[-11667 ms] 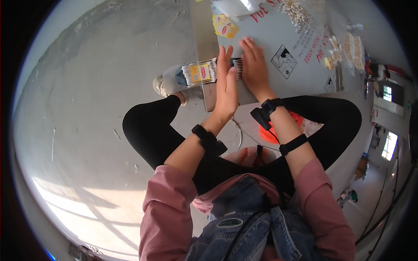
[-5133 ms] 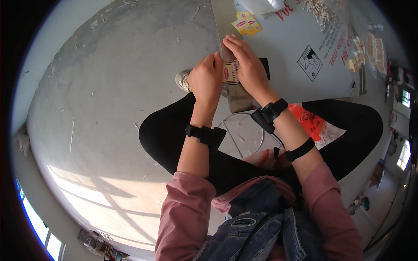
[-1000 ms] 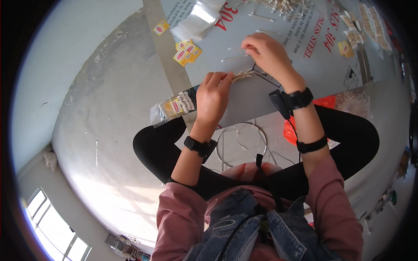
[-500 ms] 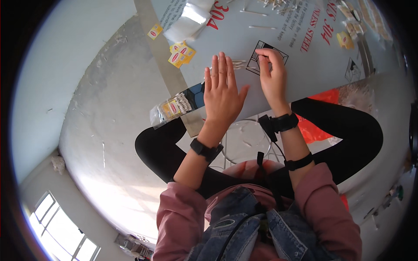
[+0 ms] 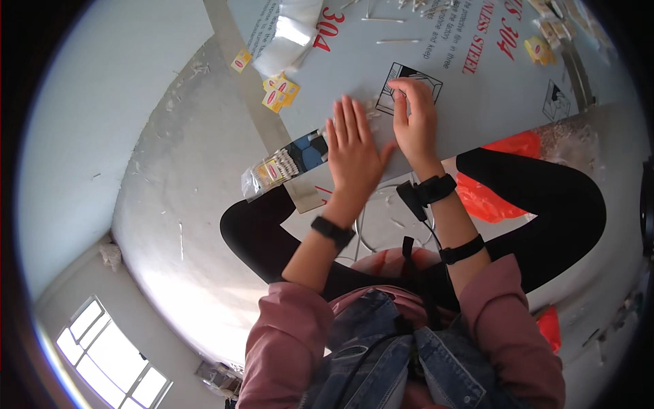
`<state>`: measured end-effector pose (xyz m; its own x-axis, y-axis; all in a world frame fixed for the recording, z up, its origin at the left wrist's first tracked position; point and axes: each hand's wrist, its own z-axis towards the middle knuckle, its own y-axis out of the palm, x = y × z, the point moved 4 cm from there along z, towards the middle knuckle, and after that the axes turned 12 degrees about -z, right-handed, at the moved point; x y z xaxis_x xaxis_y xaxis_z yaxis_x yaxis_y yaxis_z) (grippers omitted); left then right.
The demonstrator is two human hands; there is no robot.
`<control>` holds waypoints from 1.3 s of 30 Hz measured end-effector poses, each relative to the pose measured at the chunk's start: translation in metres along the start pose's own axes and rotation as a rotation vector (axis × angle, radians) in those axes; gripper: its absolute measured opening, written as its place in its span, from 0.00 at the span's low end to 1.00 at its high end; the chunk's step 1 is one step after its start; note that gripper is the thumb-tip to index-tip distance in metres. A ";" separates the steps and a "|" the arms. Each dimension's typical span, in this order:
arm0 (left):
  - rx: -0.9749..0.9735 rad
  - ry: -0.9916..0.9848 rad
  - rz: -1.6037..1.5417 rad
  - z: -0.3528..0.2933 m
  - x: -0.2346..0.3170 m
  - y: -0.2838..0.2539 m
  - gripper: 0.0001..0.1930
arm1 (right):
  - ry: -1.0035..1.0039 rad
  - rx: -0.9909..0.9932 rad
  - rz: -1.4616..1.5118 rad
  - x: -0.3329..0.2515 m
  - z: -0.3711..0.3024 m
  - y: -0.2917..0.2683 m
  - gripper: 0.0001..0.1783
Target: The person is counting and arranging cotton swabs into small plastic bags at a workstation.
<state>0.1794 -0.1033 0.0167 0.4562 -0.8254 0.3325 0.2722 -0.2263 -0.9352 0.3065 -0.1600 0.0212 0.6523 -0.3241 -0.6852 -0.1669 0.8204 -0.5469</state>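
Note:
My left hand [image 5: 356, 151] lies palm down near the table's front edge, fingers straight and thumb spread. Pale cotton swab tips [image 5: 371, 109] show between it and my right hand; the rest is hidden under the left hand. My right hand [image 5: 415, 119] rests on its side to the right, fingers curved and thumb a little apart from them, with nothing visible in the grasp. Left of my left hand, a clear bag of cotton swabs [image 5: 276, 169] with a yellow label lies at the table's edge, next to a dark blue-patterned piece [image 5: 310, 148].
Yellow cards [image 5: 279, 93] and clear plastic bags [image 5: 289, 41] lie at the far left of the film-covered table [image 5: 470, 102]. Loose cotton swabs [image 5: 398, 41] are scattered at the back. Another yellow card [image 5: 539, 50] lies far right. A red bag [image 5: 487, 198] hangs below the table's edge.
My left hand has moved slightly nearer to me and toward my right hand, narrowing the gap. My right hand keeps its curved shape. The whole view has shifted a little.

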 end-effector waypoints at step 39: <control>0.531 -0.420 -1.483 0.016 -0.045 -0.031 0.30 | 0.229 -0.336 0.546 -0.044 -0.003 0.049 0.18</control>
<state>0.1644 -0.0511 0.0329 -0.2956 0.1528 0.9430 0.8625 -0.3818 0.3322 0.2675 -0.1064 0.0232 0.2428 -0.0272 -0.9697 -0.6722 0.7160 -0.1884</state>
